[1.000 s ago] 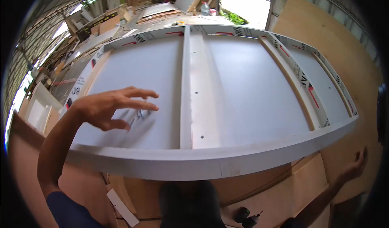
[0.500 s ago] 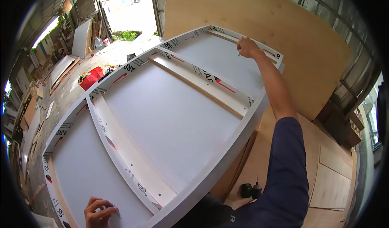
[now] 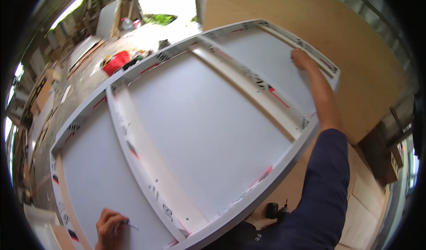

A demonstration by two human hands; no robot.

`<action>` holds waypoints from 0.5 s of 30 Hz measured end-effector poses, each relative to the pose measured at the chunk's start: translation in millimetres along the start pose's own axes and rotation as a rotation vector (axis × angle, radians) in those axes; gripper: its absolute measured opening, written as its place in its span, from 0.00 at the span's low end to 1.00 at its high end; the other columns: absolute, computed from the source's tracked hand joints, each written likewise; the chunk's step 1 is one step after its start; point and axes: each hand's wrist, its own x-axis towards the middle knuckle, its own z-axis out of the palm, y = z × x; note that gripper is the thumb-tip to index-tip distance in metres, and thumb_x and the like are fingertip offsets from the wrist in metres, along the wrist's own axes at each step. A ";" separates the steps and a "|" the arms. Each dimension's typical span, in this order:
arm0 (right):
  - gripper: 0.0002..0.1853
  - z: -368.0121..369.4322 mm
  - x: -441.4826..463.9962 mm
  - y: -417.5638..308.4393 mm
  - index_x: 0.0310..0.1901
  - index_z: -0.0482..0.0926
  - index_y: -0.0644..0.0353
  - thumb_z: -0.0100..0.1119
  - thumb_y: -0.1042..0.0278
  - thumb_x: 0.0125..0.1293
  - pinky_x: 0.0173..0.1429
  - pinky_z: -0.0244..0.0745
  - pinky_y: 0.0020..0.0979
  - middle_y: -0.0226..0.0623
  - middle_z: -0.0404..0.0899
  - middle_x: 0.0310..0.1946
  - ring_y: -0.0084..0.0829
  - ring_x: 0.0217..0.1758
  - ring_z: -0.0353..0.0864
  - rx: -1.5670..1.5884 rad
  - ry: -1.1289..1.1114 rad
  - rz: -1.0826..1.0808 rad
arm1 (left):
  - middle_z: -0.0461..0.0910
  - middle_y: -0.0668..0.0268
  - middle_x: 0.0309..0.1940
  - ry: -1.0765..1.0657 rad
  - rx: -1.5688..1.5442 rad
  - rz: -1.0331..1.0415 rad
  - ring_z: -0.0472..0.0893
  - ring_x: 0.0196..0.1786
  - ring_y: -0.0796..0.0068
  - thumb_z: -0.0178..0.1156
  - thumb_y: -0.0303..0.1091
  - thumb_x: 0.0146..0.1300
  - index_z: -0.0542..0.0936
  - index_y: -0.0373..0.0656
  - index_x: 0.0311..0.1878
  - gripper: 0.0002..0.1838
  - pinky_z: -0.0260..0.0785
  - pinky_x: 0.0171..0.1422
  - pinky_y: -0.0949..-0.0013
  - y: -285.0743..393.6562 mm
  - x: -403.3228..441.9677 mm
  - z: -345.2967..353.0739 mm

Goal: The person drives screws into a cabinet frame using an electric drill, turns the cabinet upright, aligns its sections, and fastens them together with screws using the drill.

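Note:
A large white panel frame with wooden cross strips spans the view, tilted up to the right. Over its lower left compartment, my left hand is closed on small screws; their pointed ends stick out past the fingers. My right hand is closed over the upper right compartment, near the far end strip. A tiny dark tip shows at its fingers, too small to name.
A cordless drill stands below the frame's near edge. Behind the far end leans a large plywood sheet. On the floor beyond lies a red bag; boards are stacked at the left.
Since a second ago the view has swung right and my right hand has come up over the frame's far end. In the last half second it has drawn slightly off the end strip.

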 end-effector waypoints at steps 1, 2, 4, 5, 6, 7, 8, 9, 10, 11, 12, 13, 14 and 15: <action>0.07 -6.0 -7.2 -5.6 0.28 0.81 0.68 0.53 0.79 0.59 0.43 0.78 0.50 0.57 0.85 0.35 0.51 0.38 0.86 0.159 -0.059 0.107 | 0.78 0.58 0.32 0.050 0.062 0.066 0.77 0.34 0.58 0.65 0.24 0.58 0.80 0.38 0.39 0.06 0.71 0.39 0.61 0.0 2.6 4.1; 0.05 33.5 6.9 21.7 0.29 0.79 0.68 0.53 0.79 0.59 0.41 0.75 0.52 0.57 0.84 0.33 0.53 0.38 0.84 0.094 0.130 -0.050 | 0.77 0.56 0.34 0.018 0.075 0.078 0.77 0.36 0.56 0.62 0.20 0.58 0.79 0.37 0.40 0.07 0.71 0.39 0.59 -0.4 1.6 2.2; 0.06 13.3 1.5 24.4 0.39 0.77 0.66 0.56 0.80 0.60 0.47 0.74 0.47 0.54 0.81 0.38 0.55 0.43 0.81 0.211 0.140 -0.182 | 0.76 0.55 0.39 -0.037 0.078 0.126 0.77 0.40 0.54 0.61 0.11 0.50 0.77 0.35 0.44 0.17 0.72 0.42 0.58 0.1 5.3 -5.0; 0.07 11.4 13.6 35.0 0.42 0.77 0.67 0.57 0.79 0.63 0.50 0.76 0.45 0.51 0.82 0.40 0.52 0.45 0.82 0.259 0.194 -0.197 | 0.76 0.55 0.36 0.014 0.105 0.133 0.76 0.37 0.56 0.60 0.13 0.54 0.77 0.35 0.44 0.14 0.72 0.40 0.60 -5.2 3.5 -3.6; 0.09 3.8 17.7 41.5 0.48 0.79 0.66 0.58 0.75 0.68 0.54 0.77 0.41 0.49 0.84 0.42 0.47 0.49 0.85 0.347 0.316 -0.150 | 0.77 0.56 0.37 0.087 0.091 0.100 0.77 0.38 0.57 0.61 0.11 0.52 0.77 0.35 0.44 0.15 0.73 0.41 0.63 -10.5 2.1 -2.8; 0.10 -49.6 -1.2 5.5 0.48 0.81 0.67 0.57 0.72 0.70 0.54 0.77 0.40 0.50 0.85 0.43 0.45 0.48 0.86 0.429 0.269 -0.035 | 0.77 0.57 0.37 0.142 0.078 0.054 0.79 0.38 0.59 0.60 0.10 0.52 0.78 0.35 0.43 0.16 0.74 0.41 0.66 -13.4 2.3 -3.9; 0.14 -48.5 15.3 28.6 0.53 0.81 0.69 0.56 0.70 0.72 0.58 0.78 0.34 0.47 0.86 0.50 0.40 0.53 0.86 0.457 0.340 -0.030 | 0.78 0.57 0.38 0.201 0.024 -0.031 0.79 0.39 0.61 0.58 0.08 0.54 0.78 0.36 0.43 0.15 0.74 0.42 0.67 -14.9 1.2 -5.7; 0.14 -55.3 15.7 35.0 0.54 0.81 0.69 0.54 0.71 0.73 0.60 0.77 0.33 0.46 0.85 0.51 0.38 0.52 0.85 0.494 0.459 -0.078 | 0.80 0.58 0.39 0.263 -0.008 -0.124 0.82 0.40 0.62 0.62 0.12 0.58 0.79 0.36 0.44 0.13 0.75 0.45 0.64 -9.1 5.7 -12.3; 0.14 -68.6 14.0 38.3 0.55 0.80 0.69 0.53 0.71 0.74 0.61 0.77 0.32 0.45 0.85 0.52 0.37 0.52 0.85 0.526 0.582 -0.117 | 0.81 0.59 0.39 0.370 -0.088 -0.163 0.83 0.41 0.66 0.61 0.10 0.58 0.80 0.36 0.44 0.14 0.77 0.45 0.66 -15.9 5.0 -17.9; 0.14 -90.4 1.1 31.5 0.55 0.80 0.69 0.53 0.71 0.74 0.61 0.77 0.32 0.45 0.85 0.52 0.37 0.52 0.85 0.530 0.582 -0.126 | 0.81 0.59 0.39 0.425 -0.162 -0.151 0.83 0.41 0.67 0.62 0.10 0.58 0.80 0.37 0.44 0.14 0.78 0.46 0.67 -14.0 6.0 -28.9; 0.14 -117.1 -18.4 11.9 0.54 0.80 0.70 0.55 0.70 0.74 0.58 0.77 0.33 0.45 0.84 0.50 0.36 0.49 0.85 0.559 0.624 -0.152 | 0.81 0.60 0.39 0.473 -0.238 -0.136 0.83 0.41 0.68 0.62 0.11 0.58 0.81 0.37 0.44 0.13 0.79 0.47 0.67 -4.3 8.1 -39.5; 0.14 -144.4 -51.9 -29.7 0.53 0.79 0.70 0.57 0.69 0.74 0.54 0.78 0.33 0.45 0.84 0.47 0.36 0.47 0.84 0.607 0.690 -0.192 | 0.81 0.60 0.39 0.469 -0.238 -0.133 0.83 0.41 0.68 0.62 0.11 0.58 0.81 0.37 0.44 0.13 0.79 0.47 0.67 2.2 6.3 -43.8; 0.14 -172.8 -89.5 -71.7 0.52 0.78 0.70 0.58 0.68 0.73 0.51 0.78 0.33 0.45 0.83 0.44 0.36 0.44 0.83 0.659 0.748 -0.247 | 0.80 0.60 0.39 0.312 -0.130 -0.050 0.81 0.42 0.69 0.63 0.12 0.57 0.80 0.37 0.46 0.14 0.77 0.47 0.67 7.6 5.4 -47.1; 0.14 -199.4 -129.9 -122.1 0.51 0.78 0.70 0.60 0.67 0.73 0.48 0.79 0.34 0.45 0.82 0.42 0.36 0.41 0.83 0.710 0.812 -0.312 | 0.79 0.60 0.40 0.159 -0.025 0.037 0.79 0.43 0.69 0.65 0.13 0.57 0.80 0.36 0.48 0.16 0.76 0.47 0.67 10.9 5.4 -46.2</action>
